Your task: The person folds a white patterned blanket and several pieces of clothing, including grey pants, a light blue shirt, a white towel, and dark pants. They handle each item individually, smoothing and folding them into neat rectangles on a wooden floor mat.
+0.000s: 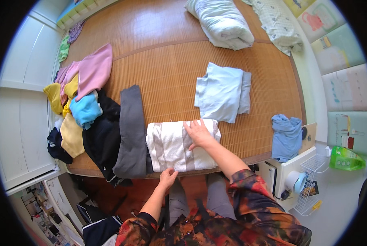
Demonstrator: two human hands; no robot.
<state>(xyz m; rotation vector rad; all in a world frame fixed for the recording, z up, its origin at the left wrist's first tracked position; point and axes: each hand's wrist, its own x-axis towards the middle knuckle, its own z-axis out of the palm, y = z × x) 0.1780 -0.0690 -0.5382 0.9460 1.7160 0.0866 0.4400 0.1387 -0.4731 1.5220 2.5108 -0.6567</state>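
Observation:
A folded white towel with grey-brown stripes (171, 146) lies at the near edge of a bed covered with a bamboo mat (168, 77). My right hand (199, 134) rests on top of the towel with its fingers spread. At the towel's near edge is my left hand (168, 178), thumb and fingertips close together; whether they pinch the cloth cannot be made out. Dark grey folded trousers (129, 132) lie just left of the towel. Beyond its right end sits a stack of folded light blue clothes (222, 92).
Left of the trousers lies a loose heap with a black garment (102, 132), a pink garment (95, 70) and a bright blue bundle (85, 109). A crumpled blue garment (285, 136) sits by a wire rack (308, 187) at right. A rolled quilt (222, 23) lies at the far side.

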